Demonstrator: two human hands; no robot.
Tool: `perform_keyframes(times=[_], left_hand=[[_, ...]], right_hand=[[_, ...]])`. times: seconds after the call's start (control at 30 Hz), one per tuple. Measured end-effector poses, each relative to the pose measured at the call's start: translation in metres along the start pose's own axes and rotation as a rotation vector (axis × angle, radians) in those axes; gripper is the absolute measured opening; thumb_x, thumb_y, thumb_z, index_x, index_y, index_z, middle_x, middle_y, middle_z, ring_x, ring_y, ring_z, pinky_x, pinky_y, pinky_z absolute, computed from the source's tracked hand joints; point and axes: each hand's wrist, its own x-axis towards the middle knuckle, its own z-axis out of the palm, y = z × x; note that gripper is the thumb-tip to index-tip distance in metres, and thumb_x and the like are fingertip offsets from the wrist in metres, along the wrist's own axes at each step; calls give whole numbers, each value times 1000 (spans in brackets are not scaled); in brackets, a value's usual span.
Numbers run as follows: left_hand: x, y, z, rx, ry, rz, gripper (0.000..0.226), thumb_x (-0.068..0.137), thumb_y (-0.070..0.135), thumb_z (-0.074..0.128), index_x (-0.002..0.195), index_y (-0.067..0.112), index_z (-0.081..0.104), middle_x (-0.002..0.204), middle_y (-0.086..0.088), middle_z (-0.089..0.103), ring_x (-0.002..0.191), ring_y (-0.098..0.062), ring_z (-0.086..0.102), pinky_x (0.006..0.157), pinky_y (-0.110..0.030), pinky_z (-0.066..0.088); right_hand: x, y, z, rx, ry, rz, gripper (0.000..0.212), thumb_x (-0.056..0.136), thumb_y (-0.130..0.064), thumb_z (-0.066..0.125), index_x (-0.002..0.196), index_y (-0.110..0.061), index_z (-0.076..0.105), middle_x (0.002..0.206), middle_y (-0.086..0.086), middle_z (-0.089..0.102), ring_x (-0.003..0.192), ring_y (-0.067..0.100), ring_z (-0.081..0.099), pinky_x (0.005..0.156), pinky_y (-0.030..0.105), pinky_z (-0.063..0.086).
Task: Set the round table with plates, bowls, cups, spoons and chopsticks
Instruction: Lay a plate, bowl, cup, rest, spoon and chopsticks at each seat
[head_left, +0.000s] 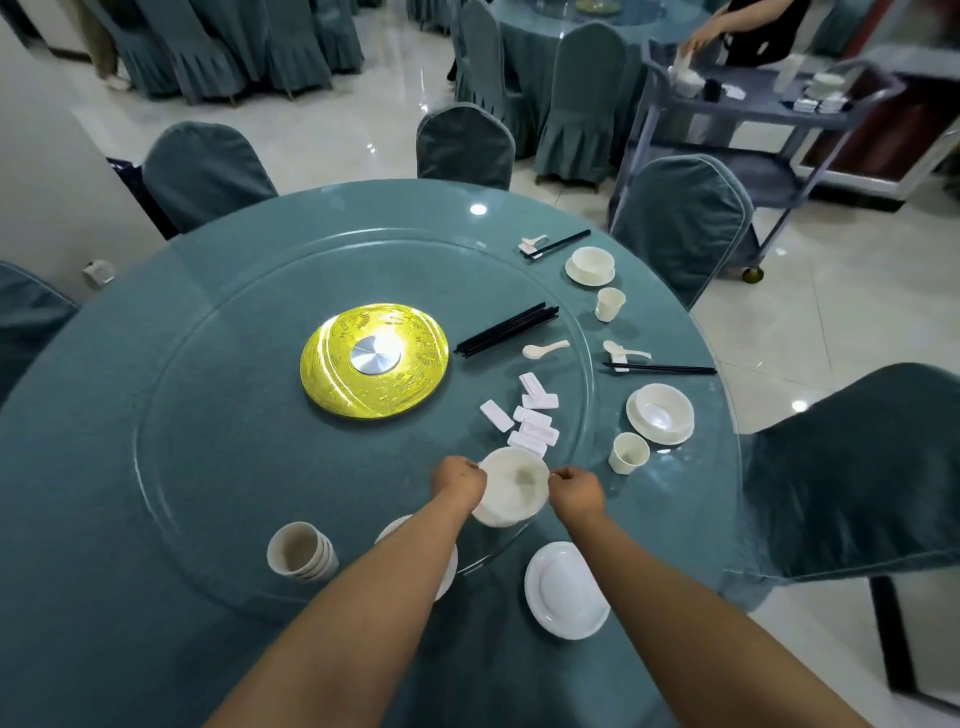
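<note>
Bowl (511, 491) held between both hands over the near edge of the glass turntable (171, 415), blurred, so hard to tell whether one bowl or a stack. Left hand (460, 480) curled, fingers pinching the bowl's left rim. Right hand (576, 491) curled too, gripping the right rim.

Just beyond the hands, a loose heap of white rests (530, 421), touching and overlapping one another. Farther out past those, a bundle of black chopsticks (506, 330) and a lone spoon (545, 349) beside its near end. Beyond and left of the left hand, a gold disc (332, 384) with a silver hub at the turntable's centre.

Right of the right hand, a cup (628, 453), and just past it a second bowl on a plate (661, 414). Farther along that side, chopsticks and a spoon lying across a rest (618, 358), then another cup (609, 304) and one more bowl on a plate (590, 265).

Nearer than the right hand, beside the forearm, a bare plate (566, 590) on the table (78, 597). Under the left forearm, another plate (449, 566), mostly hidden. Left of that forearm, stacked cups (300, 552) standing upright.

Far right, beyond everything, a cart (769, 109) with a person reaching onto it.
</note>
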Motion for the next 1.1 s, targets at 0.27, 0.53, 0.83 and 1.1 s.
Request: perform_keyframes(times=[0.27,0.53,0.83,1.1], left_hand=[[-31,1,55,45,-121,67,25,90,9,54,110,5,67,111,-14,68,103,-29,63,86,-32,49],[-44,-26,97,112,-206,41,24,86,7,54,99,12,73,102,-5,71,98,-25,64,87,-28,51],[-49,-67,120,119,-231,-33,29,87,12,56,110,15,74,112,-6,71,106,-25,64,90,-30,52],[-54,-71,125,102,-193,-36,38,89,13,54,124,18,66,126,-1,66,118,-21,59,99,-28,46]], right_hand=[[-15,54,-46,65,46,97,21,84,-12,54,96,-11,70,94,9,71,81,27,60,86,41,55],[-22,115,-51,22,10,197,14,83,-14,54,84,-10,67,87,8,67,77,26,54,83,36,53],[-28,157,-31,-37,-51,297,32,87,-8,46,57,-16,41,64,4,45,69,20,39,65,25,37],[-28,155,-30,-16,-95,286,19,87,-10,44,81,-13,62,87,13,62,77,26,54,72,33,49]])
